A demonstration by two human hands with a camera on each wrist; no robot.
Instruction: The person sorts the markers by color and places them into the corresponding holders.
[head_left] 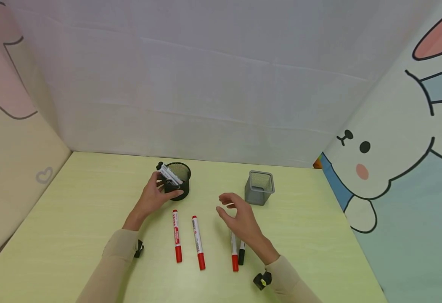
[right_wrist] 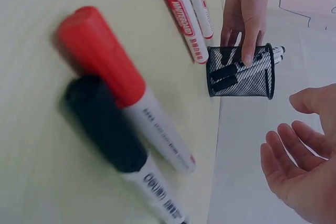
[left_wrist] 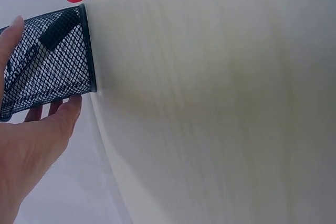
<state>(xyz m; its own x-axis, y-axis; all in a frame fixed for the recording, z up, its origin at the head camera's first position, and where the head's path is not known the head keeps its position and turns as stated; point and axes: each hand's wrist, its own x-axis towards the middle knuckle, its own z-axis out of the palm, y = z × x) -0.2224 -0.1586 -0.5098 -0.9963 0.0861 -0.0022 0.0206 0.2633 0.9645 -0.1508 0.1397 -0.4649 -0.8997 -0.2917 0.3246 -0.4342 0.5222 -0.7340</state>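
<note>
My left hand [head_left: 153, 200] holds a round black mesh pen cup [head_left: 184, 190], thumb on one side and fingers on the other, as the left wrist view also shows. White-barrelled markers [head_left: 170, 173] lean inside the cup, their black caps [right_wrist: 224, 82] down by its base. My right hand [head_left: 242, 216] hovers over the table with loosely bent fingers and holds nothing. Beneath it lie a red-capped marker [head_left: 234, 256] and a black-capped marker [head_left: 241, 253], side by side. Two more red-capped markers, one at left [head_left: 177, 235] and one nearer the middle [head_left: 198, 243], lie apart between the hands.
A square grey mesh pen holder [head_left: 259, 193] stands beyond my right hand, towards the back right. The pale yellow-green table [head_left: 92, 189] ends at a white sheet [head_left: 205, 84]. Cartoon-printed panels [head_left: 395, 176] flank both sides.
</note>
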